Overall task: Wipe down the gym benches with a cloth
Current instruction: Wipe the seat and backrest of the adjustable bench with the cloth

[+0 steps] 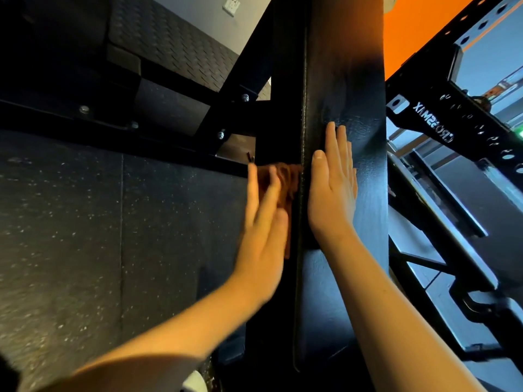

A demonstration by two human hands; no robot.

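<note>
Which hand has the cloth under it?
The left hand, pressing the brown cloth against the side of the bench; the right hand lies bare on its top.

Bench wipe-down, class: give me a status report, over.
Left grip flat, pressing cloth against bench side. Right grip flat on bench top. Nothing in the way.

Rubber floor (70, 236), black rack (464, 128), orange wall (410, 32)
</note>
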